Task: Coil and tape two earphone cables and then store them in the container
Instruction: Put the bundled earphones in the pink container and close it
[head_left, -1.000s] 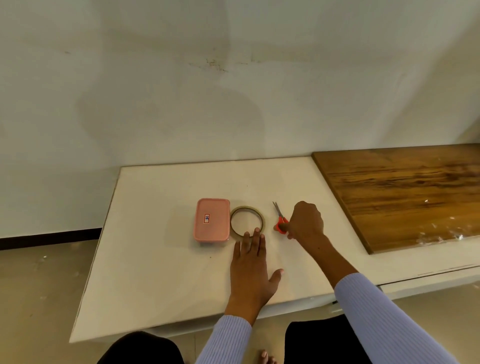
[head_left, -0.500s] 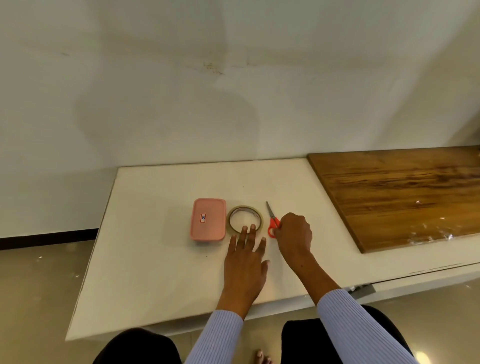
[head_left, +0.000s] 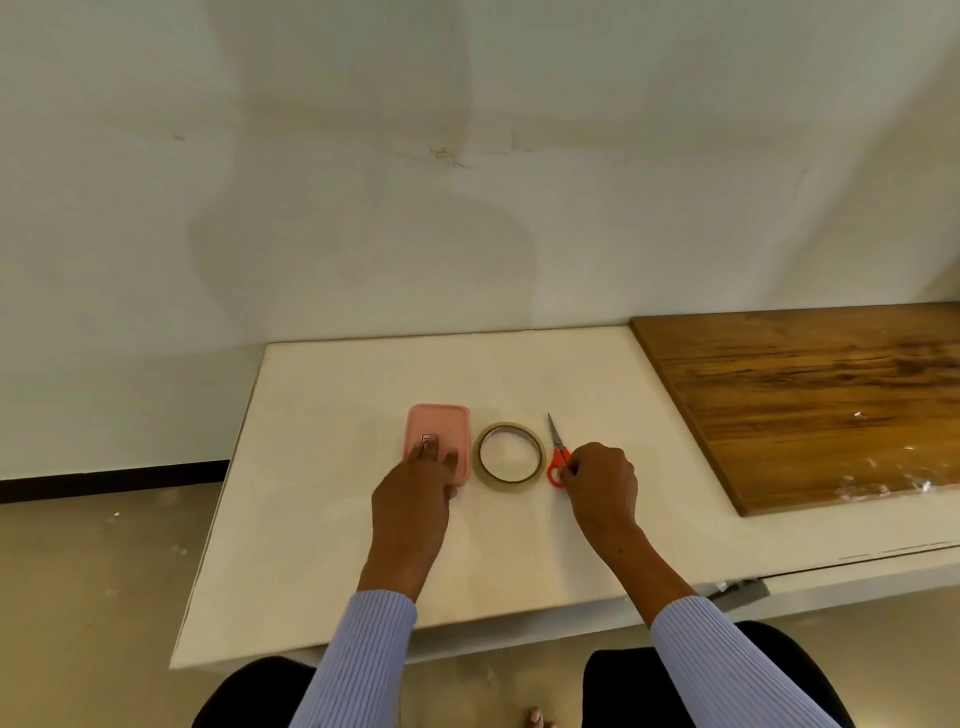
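Right hand (head_left: 602, 480) grips scissors handle; left hand (head_left: 415, 493) rests flat-fingered on container lid.

Both hands lie on the white table (head_left: 322, 545). Left fingers (head_left: 431, 452) lie straight on the closed pink container (head_left: 441, 423) at 11 o'clock. Right fingers curl around the red handle of the scissors (head_left: 557, 457) at 1 o'clock, blades pointing to 12. Between them, just beside the container, lies the tape roll (head_left: 509, 457). At 2 o'clock lies a wooden board (head_left: 810, 395).

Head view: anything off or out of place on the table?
No earphone cables in view, odd for this task. The pink container, tape roll and scissors sit in a tidy row. Bits of debris litter the wooden board near its front edge.
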